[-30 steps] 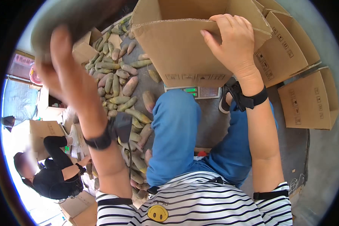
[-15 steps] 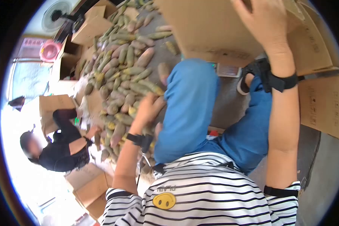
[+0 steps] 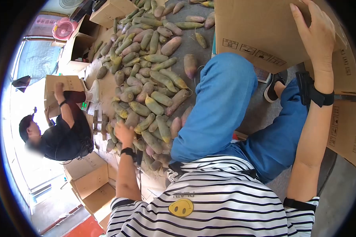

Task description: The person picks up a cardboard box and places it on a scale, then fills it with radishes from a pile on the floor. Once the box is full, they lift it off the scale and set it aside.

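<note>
A large spread of long green and pinkish radishes [image 3: 162,81] covers the floor in front and to the left of my knee. My left hand [image 3: 124,133] is low over the near left part of the pile, fingers apart and pointing down at the radishes; it holds none that I can see. My right hand [image 3: 316,33] lies against the side of a large cardboard box [image 3: 253,27], near its upper edge, with thumb and fingers spread. The box stands beyond my knee, partly over a scale [image 3: 262,74] that is mostly hidden.
Another person [image 3: 61,130] sits at the left with a hand on a cardboard box [image 3: 51,93]. Open boxes [image 3: 81,47] stand at the back left, another open box [image 3: 93,177] at the near left. More cardboard boxes [image 3: 346,126] are on the right. A pink fan [image 3: 64,29] is at the far left.
My left hand has moved left and away from my knee across the pile. My right hand stays on the box. The other person has raised a hand from the radishes to a box.
</note>
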A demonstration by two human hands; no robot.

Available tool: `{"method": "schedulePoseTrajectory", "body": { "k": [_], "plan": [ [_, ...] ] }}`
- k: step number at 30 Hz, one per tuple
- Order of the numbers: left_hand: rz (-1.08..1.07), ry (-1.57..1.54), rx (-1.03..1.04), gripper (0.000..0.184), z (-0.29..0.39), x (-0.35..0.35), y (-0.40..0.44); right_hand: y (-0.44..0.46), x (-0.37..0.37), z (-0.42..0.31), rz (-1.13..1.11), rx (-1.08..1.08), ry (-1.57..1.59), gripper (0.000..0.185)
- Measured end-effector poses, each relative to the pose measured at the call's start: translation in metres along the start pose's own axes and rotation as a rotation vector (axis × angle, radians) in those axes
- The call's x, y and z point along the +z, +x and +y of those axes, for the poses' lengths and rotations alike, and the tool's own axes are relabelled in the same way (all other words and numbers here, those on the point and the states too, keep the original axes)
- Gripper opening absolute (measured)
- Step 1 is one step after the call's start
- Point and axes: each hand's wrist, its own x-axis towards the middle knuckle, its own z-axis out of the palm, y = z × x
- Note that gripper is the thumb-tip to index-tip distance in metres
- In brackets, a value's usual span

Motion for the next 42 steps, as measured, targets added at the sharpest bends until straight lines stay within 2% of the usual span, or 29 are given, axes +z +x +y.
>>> {"method": "schedulePoseTrajectory", "body": {
  "k": [1, 3, 4, 6, 7, 9, 10, 12, 13, 14, 16, 18, 20, 24, 26, 28, 29, 30, 31, 32, 34, 36, 38, 39, 40, 41, 42],
  "plan": [
    [0.0, 0.0, 0.0, 0.053, -0.029, 0.016, 0.008, 0.0, 0.0, 0.0, -0.001, -0.001, -0.007, 0.02],
    [-0.344, -0.549, -0.099, 0.065, -0.068, 0.041, 0.016, 0.002, -0.008, -0.015, -0.001, 0.025, 0.016, 0.021],
    [-0.346, -0.551, -0.09, 0.065, -0.068, 0.046, 0.013, 0.003, -0.011, -0.019, 0.0, 0.049, 0.033, 0.021],
    [-0.464, -0.674, -0.494, 0.071, -0.059, 0.051, 0.007, 0.001, -0.003, -0.009, 0.017, 0.03, 0.011, 0.021],
    [-0.468, -0.678, -0.483, 0.071, -0.066, 0.068, 0.004, 0.001, -0.001, -0.006, 0.038, 0.006, 0.004, 0.021],
    [-0.201, -0.396, -0.281, 0.067, -0.076, 0.098, 0.0, 0.002, -0.004, -0.009, 0.044, -0.006, 0.024, 0.021],
    [-0.198, -0.396, -0.277, 0.067, -0.063, 0.083, -0.001, 0.002, -0.005, -0.01, 0.05, -0.014, 0.052, 0.021],
    [-0.501, -0.483, -0.373, 0.065, -0.033, 0.054, -0.003, 0.002, -0.004, -0.005, 0.017, 0.005, 0.037, 0.021],
    [-0.303, -0.401, -0.197, 0.062, -0.036, 0.075, -0.004, 0.001, -0.004, -0.001, -0.021, 0.02, 0.023, 0.021],
    [-0.302, -0.406, -0.176, 0.062, -0.046, 0.09, -0.006, 0.0, -0.005, 0.002, -0.019, 0.028, 0.003, 0.021],
    [-0.616, -0.877, -0.485, 0.057, -0.01, 0.051, -0.01, 0.003, -0.007, 0.0, 0.008, -0.005, 0.082, 0.021],
    [-0.528, -1.337, -0.695, 0.049, 0.015, 0.042, -0.019, 0.002, -0.009, 0.002, 0.006, 0.018, 0.086, 0.02],
    [-0.564, -1.376, -0.879, 0.045, 0.041, 0.022, -0.022, 0.005, -0.012, 0.004, 0.007, 0.031, 0.096, 0.02],
    [-0.682, -1.521, -0.745, 0.045, 0.1, -0.034, -0.006, -0.004, 0.006, 0.015, 0.061, 0.031, 0.132, 0.021],
    [-0.722, -1.795, -0.49, 0.048, 0.154, -0.091, 0.016, -0.006, 0.013, 0.019, 0.115, -0.002, 0.107, 0.021],
    [-0.557, -1.929, -0.231, 0.046, 0.202, -0.155, 0.039, -0.007, 0.01, 0.018, 0.107, 0.013, 0.116, 0.02],
    [-0.458, -1.928, -0.012, 0.041, 0.218, -0.181, 0.048, -0.006, 0.01, 0.019, 0.106, 0.003, 0.116, 0.02],
    [-0.622, -1.989, 0.052, 0.046, 0.231, -0.222, 0.065, -0.006, 0.01, 0.021, 0.113, -0.002, 0.108, 0.02],
    [-0.627, -2.053, 0.384, 0.051, 0.25, -0.257, 0.08, -0.007, 0.01, 0.02, 0.116, -0.008, 0.106, 0.02],
    [-0.624, -2.077, 0.611, 0.051, 0.27, -0.296, 0.089, -0.007, 0.009, 0.019, 0.104, -0.025, 0.124, 0.02],
    [-0.482, -2.187, 0.42, 0.047, 0.316, -0.361, 0.091, -0.005, 0.007, 0.018, 0.096, -0.023, 0.062, 0.019],
    [-0.789, -2.183, 0.984, 0.051, 0.326, -0.371, 0.136, -0.006, 0.008, 0.018, 0.083, -0.053, 0.092, 0.018],
    [-0.495, -2.056, 1.19, 0.073, 0.321, -0.369, 0.118, -0.005, 0.003, 0.017, 0.0, -0.027, 0.032, 0.024],
    [-0.336, -1.962, 0.894, 0.053, 0.323, -0.364, 0.115, -0.002, 0.001, 0.017, -0.01, -0.08, 0.023, 0.028],
    [-0.184, -1.813, 0.897, 0.052, 0.316, -0.341, 0.109, 0.0, -0.002, 0.012, -0.02, -0.073, 0.039, 0.028],
    [-0.139, -1.759, 0.708, 0.049, 0.309, -0.314, 0.103, 0.002, -0.006, 0.005, 0.008, -0.044, 0.084, 0.023],
    [-0.185, -1.613, 0.58, 0.044, 0.296, -0.278, 0.102, 0.002, -0.008, -0.001, 0.037, -0.016, 0.127, 0.019]
  ]
}}
